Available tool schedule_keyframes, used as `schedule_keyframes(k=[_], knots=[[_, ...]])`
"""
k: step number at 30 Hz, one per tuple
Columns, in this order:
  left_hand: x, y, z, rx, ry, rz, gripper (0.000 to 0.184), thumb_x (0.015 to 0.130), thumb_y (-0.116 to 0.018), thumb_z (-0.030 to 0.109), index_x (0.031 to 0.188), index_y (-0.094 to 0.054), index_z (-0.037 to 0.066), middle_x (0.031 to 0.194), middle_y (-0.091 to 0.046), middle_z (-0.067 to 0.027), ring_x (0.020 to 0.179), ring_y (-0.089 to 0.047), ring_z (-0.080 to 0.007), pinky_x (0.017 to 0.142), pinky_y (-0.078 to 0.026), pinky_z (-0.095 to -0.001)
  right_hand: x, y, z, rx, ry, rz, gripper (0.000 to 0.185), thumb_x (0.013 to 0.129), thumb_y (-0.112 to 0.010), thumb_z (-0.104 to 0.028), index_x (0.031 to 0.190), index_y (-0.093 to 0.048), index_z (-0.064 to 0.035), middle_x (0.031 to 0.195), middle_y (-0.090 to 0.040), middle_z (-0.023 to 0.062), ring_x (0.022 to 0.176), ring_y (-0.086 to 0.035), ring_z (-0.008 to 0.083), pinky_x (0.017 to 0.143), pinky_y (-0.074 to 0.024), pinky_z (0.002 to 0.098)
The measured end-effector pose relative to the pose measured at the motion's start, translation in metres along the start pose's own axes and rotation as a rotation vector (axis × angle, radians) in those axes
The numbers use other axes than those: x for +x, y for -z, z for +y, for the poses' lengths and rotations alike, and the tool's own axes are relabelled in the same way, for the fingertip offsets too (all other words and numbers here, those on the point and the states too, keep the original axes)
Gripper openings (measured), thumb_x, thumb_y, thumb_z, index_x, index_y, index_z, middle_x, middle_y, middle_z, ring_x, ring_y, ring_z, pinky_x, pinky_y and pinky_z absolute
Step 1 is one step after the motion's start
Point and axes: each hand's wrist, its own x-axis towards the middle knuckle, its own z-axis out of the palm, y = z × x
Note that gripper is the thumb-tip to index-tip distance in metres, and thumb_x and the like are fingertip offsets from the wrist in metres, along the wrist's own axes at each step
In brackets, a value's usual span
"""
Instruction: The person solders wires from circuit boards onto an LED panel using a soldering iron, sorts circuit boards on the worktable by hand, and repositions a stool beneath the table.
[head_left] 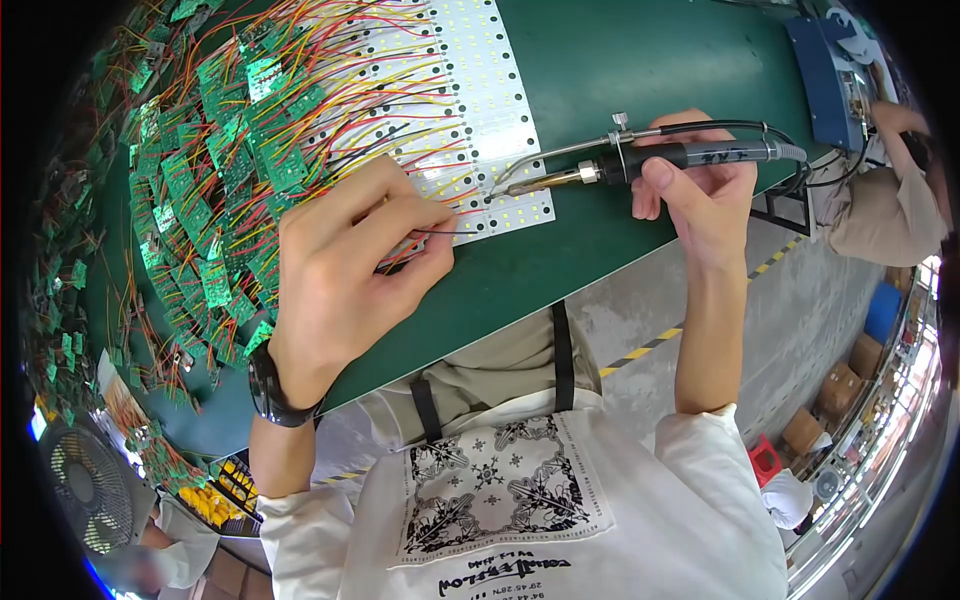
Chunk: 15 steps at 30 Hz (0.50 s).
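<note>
My left hand (360, 260) is closed, pinching thin wires (462, 232) whose ends lie over the lower edge of a white LED panel (520, 150). In my right hand (705, 195) is a black soldering iron (700, 154) with a metal feed tube clamped above it. The iron's tip points left and sits at the panel's lower part, close to the wire ends. Red, yellow and black wires run from the panel to a pile of green circuit boards (215, 170) on the left.
The green table (620, 70) has its front edge just below my hands. A blue machine (820, 85) stands at the right, near another person's arm (893, 135). A fan (85, 485) is at lower left, and cardboard boxes (838, 388) are at right.
</note>
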Motion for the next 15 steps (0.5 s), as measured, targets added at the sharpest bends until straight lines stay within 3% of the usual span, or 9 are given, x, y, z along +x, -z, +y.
schedule_keyframes(k=[12, 15], knots=[[0.0001, -0.0023, -0.0028, 0.004, -0.041, 0.039, 0.016, 0.063, -0.072, -0.004, 0.076, -0.063, 0.002, 0.068, -0.053, -0.0049, 0.055, -0.055, -0.018, 0.049, -0.044, -0.0285, 0.0, 0.0015, 0.0013, 0.009, 0.002, -0.061, 0.024, 0.078, -0.071, 0.001, 0.097, -0.06, 0.0095, 0.07, -0.063, 0.0143, 0.053, -0.06, 0.0154, 0.044, -0.0483, 0.0241], [-0.0008, -0.0007, -0.0007, -0.006, 0.006, 0.015, 0.018, 0.062, -0.072, -0.005, 0.078, -0.067, 0.0, 0.068, -0.056, -0.0063, 0.059, -0.056, -0.017, 0.052, -0.044, -0.026, 0.0002, 0.0009, 0.0009, 0.004, 0.0, -0.064, 0.024, 0.078, -0.072, 0.001, 0.097, -0.06, 0.0093, 0.07, -0.063, 0.0144, 0.053, -0.06, 0.0156, 0.045, -0.0485, 0.0241]])
